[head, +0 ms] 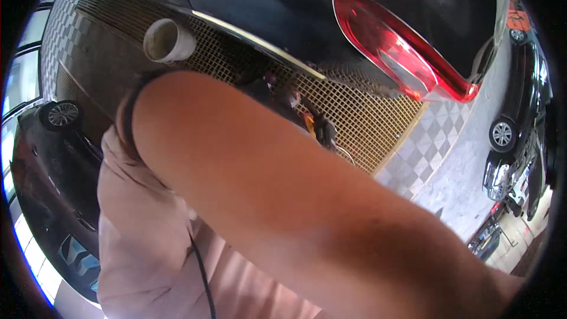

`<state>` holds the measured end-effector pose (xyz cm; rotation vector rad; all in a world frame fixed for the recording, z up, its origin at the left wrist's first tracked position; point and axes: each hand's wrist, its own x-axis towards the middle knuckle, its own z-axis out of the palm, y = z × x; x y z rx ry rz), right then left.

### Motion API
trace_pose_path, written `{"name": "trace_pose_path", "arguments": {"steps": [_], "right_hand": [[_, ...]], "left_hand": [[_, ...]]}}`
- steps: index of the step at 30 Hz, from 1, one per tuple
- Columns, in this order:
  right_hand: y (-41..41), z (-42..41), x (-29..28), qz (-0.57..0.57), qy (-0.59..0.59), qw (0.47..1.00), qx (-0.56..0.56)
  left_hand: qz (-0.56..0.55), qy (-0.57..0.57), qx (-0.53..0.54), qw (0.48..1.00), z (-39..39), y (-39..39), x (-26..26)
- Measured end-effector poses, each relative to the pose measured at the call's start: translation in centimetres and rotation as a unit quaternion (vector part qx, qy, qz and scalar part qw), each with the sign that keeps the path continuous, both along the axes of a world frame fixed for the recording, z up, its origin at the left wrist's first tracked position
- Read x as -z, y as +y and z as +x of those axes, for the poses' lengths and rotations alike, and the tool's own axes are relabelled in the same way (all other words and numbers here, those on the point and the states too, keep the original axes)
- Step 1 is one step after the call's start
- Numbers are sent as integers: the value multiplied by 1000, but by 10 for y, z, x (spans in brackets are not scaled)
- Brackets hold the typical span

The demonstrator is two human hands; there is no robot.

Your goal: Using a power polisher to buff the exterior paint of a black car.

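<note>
Very near the camera, my bare arm (288, 177) crosses from a pink sleeve (133, 168) at the left to the lower right edge. Neither of my hands is in view. Before me is the rear side of a dark car (266, 13), with a glossy red tail light (398, 48) at its corner. A white bucket (184, 44), its mouth facing the camera, is on the floor by the car. Partly hidden behind my arm are several small dark and yellow items (310, 124), too unclear to name. A thin black cord (203, 274) hangs over my pink shirt.
Metal floor grating (363, 128) runs beside and under the dark car, bordered by checkered tiles (425, 141). Another dark car (53, 164) stands at the left. More parked vehicles, including a black car (518, 93), line the right side.
</note>
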<state>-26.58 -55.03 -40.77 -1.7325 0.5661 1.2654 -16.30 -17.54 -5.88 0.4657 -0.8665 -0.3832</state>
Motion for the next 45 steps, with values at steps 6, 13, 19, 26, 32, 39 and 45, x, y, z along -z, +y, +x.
{"name": "trace_pose_path", "arguments": {"steps": [6,13,19,26,32,39,45], "right_hand": [[21,-10,2,89,10,975,205],[55,-32,-6,141,-10,914,380],[102,-28,2,183,-49,848,495],[125,-55,75,114,32,860,496],[106,-97,182,64,142,893,421],[100,-76,191,122,214,821,516],[86,-23,156,100,238,880,398]], "left_hand": [[-17,-10,-45,999,-7,18,-15],[-47,-24,-89,995,-5,55,-38],[-136,-15,-163,977,7,96,-58],[-124,62,-147,979,34,152,-42],[187,119,104,970,49,123,97],[492,-53,306,813,29,93,100],[639,42,234,732,30,57,88]]}}
